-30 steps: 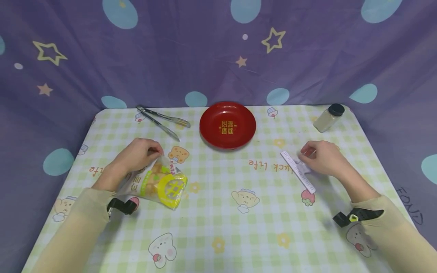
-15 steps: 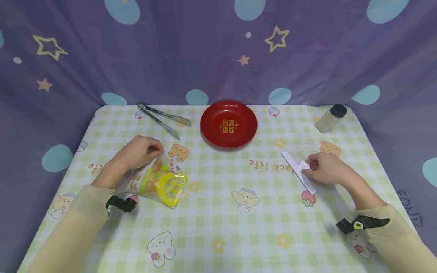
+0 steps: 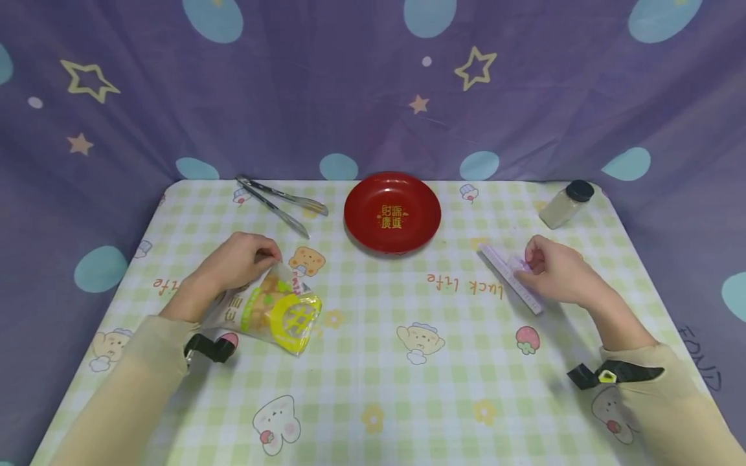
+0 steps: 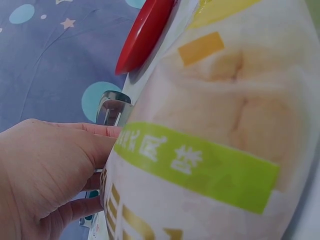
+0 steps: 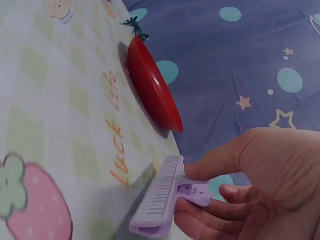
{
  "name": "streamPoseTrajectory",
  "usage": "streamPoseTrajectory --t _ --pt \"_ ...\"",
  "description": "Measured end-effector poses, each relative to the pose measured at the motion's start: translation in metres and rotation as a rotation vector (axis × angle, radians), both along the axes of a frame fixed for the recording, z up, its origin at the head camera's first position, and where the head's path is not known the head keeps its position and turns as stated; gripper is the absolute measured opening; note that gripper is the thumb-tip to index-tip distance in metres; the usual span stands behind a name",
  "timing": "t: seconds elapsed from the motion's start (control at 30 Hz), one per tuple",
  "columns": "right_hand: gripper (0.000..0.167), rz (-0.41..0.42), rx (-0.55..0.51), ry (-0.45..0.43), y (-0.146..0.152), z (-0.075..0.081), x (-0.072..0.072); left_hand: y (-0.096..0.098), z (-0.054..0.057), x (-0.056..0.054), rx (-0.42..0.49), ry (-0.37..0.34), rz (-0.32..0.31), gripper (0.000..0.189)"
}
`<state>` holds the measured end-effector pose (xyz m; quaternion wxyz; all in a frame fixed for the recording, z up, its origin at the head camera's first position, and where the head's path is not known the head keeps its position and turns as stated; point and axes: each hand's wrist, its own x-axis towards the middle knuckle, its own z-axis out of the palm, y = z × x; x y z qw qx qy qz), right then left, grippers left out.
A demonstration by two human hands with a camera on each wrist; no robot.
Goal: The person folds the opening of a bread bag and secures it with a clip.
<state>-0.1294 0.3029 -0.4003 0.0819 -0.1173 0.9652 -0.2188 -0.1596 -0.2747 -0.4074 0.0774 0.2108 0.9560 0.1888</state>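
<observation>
My left hand (image 3: 236,262) pinches the upper edge of a clear plastic bag of bread (image 3: 280,314), which lies on the left of the table. In the left wrist view, the bag's green label band (image 4: 200,170) and the pale bread behind the film fill much of the picture. On the right, my right hand (image 3: 562,272) pinches a long lilac bag clip (image 5: 160,195) by its short handle, thumb on one side and fingers on the other. The clip has ruler-like marks along its bar, which is tilted over the tablecloth.
A red plate (image 3: 392,236) with gold characters stands at the back middle. Metal tongs (image 3: 291,198) lie open to its left. A jar (image 3: 564,207) with a black lid lies at the back right. A purple curtain (image 3: 350,97) hangs behind the checked table.
My right hand reached down to the bag clip, took hold of its handle and has tipped and raised it slightly. The left hand and the bread bag stay nearly still.
</observation>
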Motion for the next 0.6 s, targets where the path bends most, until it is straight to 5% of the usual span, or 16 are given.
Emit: streamPoseTrajectory --t 0.2,0.6 --pt "0.036 -0.063 -0.074 -0.021 -0.017 0.005 -0.005 0.002 0.0 -0.001 -0.002 0.0 -0.001 0.009" --pt "0.027 -0.025 -0.236 -0.013 -0.05 0.007 -0.014 0.002 -0.001 -0.001 -0.013 0.009 -0.002 0.009"
